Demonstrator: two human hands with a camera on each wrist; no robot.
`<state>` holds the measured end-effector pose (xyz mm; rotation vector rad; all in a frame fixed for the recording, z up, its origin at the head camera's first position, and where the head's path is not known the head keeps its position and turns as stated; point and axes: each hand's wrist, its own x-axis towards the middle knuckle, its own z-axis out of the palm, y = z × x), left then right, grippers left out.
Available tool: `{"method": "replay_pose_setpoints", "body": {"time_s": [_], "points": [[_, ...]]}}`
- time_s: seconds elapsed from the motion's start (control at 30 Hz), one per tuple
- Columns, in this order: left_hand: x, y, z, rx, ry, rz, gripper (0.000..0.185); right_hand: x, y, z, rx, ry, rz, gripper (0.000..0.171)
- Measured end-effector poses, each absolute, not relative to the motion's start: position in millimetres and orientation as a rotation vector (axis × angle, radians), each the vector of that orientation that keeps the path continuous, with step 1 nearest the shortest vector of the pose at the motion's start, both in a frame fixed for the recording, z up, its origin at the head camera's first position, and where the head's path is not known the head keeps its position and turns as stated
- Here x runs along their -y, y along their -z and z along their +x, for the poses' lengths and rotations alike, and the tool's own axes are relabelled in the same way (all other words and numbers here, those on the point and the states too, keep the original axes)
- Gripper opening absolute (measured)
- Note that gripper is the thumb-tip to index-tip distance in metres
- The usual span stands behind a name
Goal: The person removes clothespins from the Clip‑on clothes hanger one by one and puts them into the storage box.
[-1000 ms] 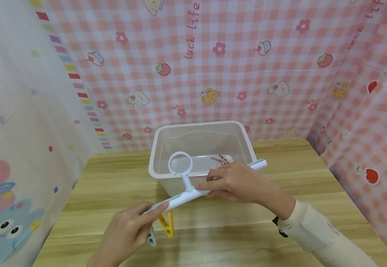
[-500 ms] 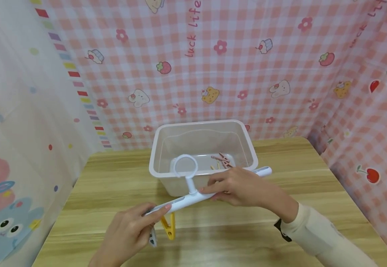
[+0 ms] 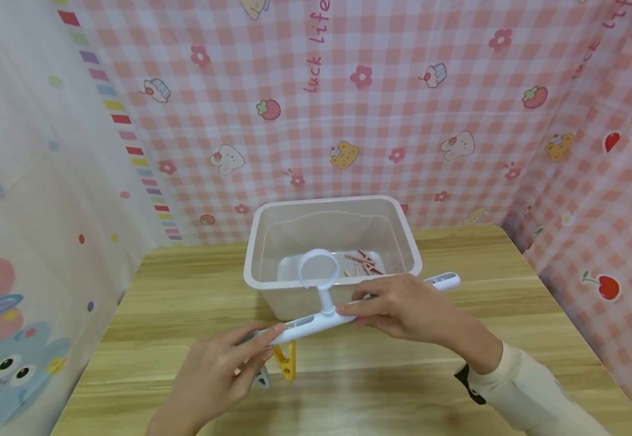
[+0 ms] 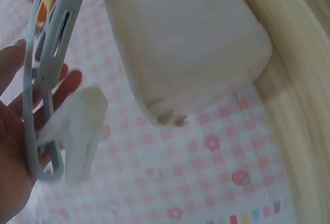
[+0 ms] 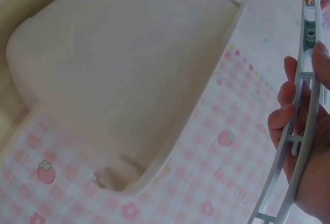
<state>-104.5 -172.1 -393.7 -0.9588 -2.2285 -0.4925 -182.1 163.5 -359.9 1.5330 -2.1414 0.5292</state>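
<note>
A white clip hanger [image 3: 305, 328] with a ring-shaped hook [image 3: 325, 298] is held aloft in front of the bin, its right end tilted up. My left hand [image 3: 220, 369] grips its left end, thumb along the top. Just right of the hook, my right hand [image 3: 403, 306] holds the bar with curled fingers. Under the bar hang a yellow clip [image 3: 287, 361] and a grey clip [image 3: 263, 378]. The left wrist view shows the grey clip [image 4: 56, 44] close to the fingers and a blurred pale clip [image 4: 85, 121] below it.
Behind the hanger, a whitish plastic bin [image 3: 289, 306] stands on the wooden table [image 3: 185, 303]. Several pink and yellowish clothespins [image 3: 367, 261] lie on its floor, toward the right. A pink checked cloth [image 3: 305, 133] covers the back wall.
Both hands have carried the hanger to the right, and its bar has become somewhat more level. Both grips stay on it. The bin and the clothespins have not moved.
</note>
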Motion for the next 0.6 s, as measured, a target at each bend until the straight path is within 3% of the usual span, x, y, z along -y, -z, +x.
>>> {"method": "replay_pose_setpoints", "body": {"time_s": [0.17, 0.37, 0.5, 0.6], "points": [[182, 394, -109, 2.041, 0.679, -0.774, 0.042, -180, 357, -181, 2.17, -0.609, 1.435, 0.041], [183, 413, -107, 1.843, 1.125, -0.55, 0.019, -200, 351, -179, 2.152, -0.678, 1.385, 0.032], [168, 422, -98, 2.002, 1.571, -0.318, 0.039, -207, 351, -178, 2.151, -0.705, 1.358, 0.028], [158, 425, -94, 2.035, 1.946, -0.259, 0.042, -209, 353, -176, 2.168, -0.726, 1.332, 0.034]]}}
